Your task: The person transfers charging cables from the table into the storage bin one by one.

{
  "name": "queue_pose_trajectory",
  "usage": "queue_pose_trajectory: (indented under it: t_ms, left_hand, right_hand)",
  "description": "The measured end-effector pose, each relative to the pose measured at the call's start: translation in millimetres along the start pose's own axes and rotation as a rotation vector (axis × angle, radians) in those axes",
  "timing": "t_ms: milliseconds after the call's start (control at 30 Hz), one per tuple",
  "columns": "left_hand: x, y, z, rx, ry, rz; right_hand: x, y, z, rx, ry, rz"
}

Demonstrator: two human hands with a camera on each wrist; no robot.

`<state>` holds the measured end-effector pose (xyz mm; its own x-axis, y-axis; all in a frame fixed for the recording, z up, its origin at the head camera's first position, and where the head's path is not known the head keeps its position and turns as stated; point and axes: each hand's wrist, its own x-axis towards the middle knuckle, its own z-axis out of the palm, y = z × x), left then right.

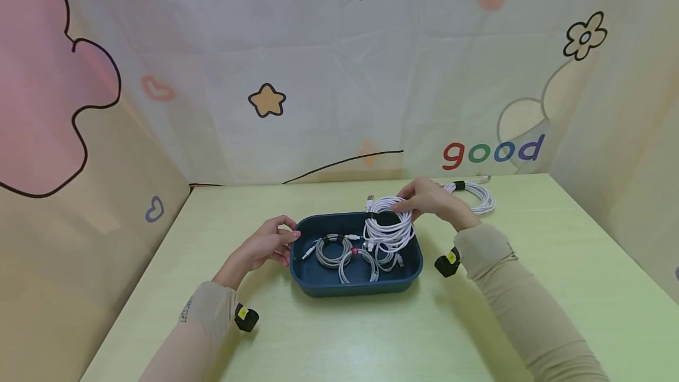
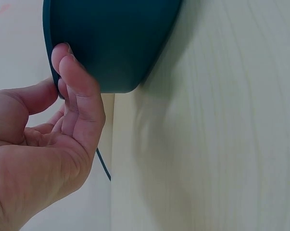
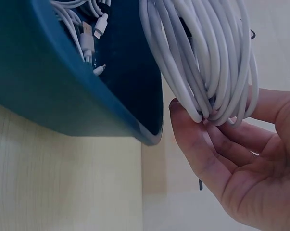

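Note:
A dark blue-green bin [image 1: 350,290] stands on the table, with several coiled cables [image 1: 331,261] lying inside it. My left hand [image 1: 269,243] pinches the bin's left rim between thumb and fingers; the left wrist view shows this grip on the bin wall [image 2: 111,43] up close. With my right hand [image 1: 427,199] I hold a thick white coiled cable [image 1: 389,231] over the bin's right end, a black strap round the coil. In the right wrist view the fingers pinch the lower edge of the coil [image 3: 207,62], which hangs beside the bin's rim [image 3: 147,137].
Another white coiled cable [image 1: 480,196] with a black strap lies on the table [image 1: 557,264] behind my right hand. A printed curtain [image 1: 329,75] closes off the back and sides. Small black wrist cameras [image 1: 246,317] hang at both sleeves.

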<state>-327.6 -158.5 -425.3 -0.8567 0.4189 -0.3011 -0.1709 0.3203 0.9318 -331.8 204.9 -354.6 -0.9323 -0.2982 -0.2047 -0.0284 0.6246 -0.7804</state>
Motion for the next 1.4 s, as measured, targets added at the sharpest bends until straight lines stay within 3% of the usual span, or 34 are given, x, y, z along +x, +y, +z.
queue_pose_trajectory:
  t_ms: [500, 1400]
  left_hand:
    - [-2.2, -0.6, -1.6, 0.001, -0.001, -0.002]
    - [-2.0, 0.5, 1.2, -0.031, -0.002, 0.030]
  right_hand:
    - [14.8, -16.4, 18.6, -0.010, -0.024, -0.040]
    - [27.8, -45.7, 73.7, -0.006, -0.092, -0.115]
